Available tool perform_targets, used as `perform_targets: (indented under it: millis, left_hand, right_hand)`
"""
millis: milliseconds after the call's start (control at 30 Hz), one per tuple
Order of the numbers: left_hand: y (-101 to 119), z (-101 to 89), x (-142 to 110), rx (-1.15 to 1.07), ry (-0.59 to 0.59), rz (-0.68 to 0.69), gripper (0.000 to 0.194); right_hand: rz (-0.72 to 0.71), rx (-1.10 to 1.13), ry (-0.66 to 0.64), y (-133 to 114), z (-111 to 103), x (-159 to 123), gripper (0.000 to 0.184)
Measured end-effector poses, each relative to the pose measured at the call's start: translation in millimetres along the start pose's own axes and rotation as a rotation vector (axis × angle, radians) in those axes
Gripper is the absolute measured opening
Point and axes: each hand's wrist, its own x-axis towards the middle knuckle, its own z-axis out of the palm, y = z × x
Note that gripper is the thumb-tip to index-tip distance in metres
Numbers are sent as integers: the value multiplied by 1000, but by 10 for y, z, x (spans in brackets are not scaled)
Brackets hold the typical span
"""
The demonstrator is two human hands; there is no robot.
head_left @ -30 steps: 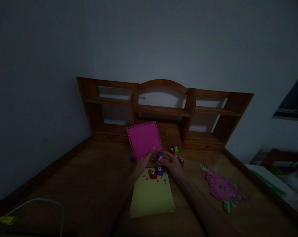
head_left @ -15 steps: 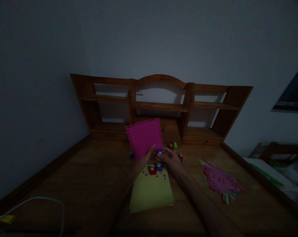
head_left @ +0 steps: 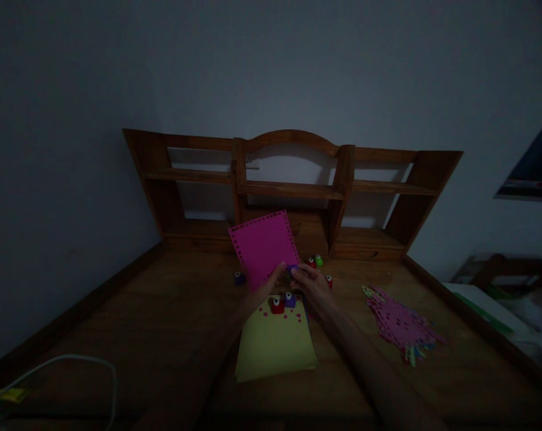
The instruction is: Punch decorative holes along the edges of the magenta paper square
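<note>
My left hand [head_left: 265, 291] pinches the lower edge of a pink paper sheet [head_left: 262, 244] with punched holes along its border, holding it upright above the wooden desk [head_left: 163, 311]. My right hand [head_left: 313, 285] is closed on a small purple paper punch [head_left: 291, 270] at the sheet's lower right corner. Under my hands lies a yellow sheet [head_left: 274, 347] with small pink cutouts, a red punch [head_left: 277, 305] and a purple punch [head_left: 290, 299] on its far edge.
More small punches lie about: purple [head_left: 238, 278] to the left, red and green [head_left: 318, 260] behind, red [head_left: 329, 280] to the right. A pile of punched pink paper [head_left: 401, 328] lies at the right. A wooden shelf unit [head_left: 293, 191] stands at the back. A white cable [head_left: 69, 371] curves at the front left.
The pink sheet has turned slightly more upright in my left hand, and my right hand with the purple punch has closed in on its lower right corner. The view has tilted down a little.
</note>
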Motion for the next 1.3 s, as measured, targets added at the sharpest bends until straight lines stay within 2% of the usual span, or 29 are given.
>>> perform_targets:
  millis: [233,400,533,667,767,1033,1300]
  left_hand:
    - [89,-24,-17,57,-79,-7,25]
    - [6,-51,42,19,-18,-23,25]
    - [2,-41,-12,-14,-54,-44,19]
    - [17,-21,-88,-18,-114,-18,27]
    - [12,-25,-92,-35,-167,-60,33]
    - [-12,-67,-47,-9,-164,-78,25]
    - [-11,-30,-70,-40,-179,-133,30]
  right_hand:
    - [24,27,-16,0,-36,44,25]
    - [57,39,-30,-11,-41,55,26]
    - [63,61,-65,-8,-41,41,23]
    - [66,66,-60,4,-54,44,23]
    - [74,50,-66,-2,-71,56,24]
    - [82,65,-82,-35,-54,25,24]
    - [84,67,-45,-47,-14,21,22]
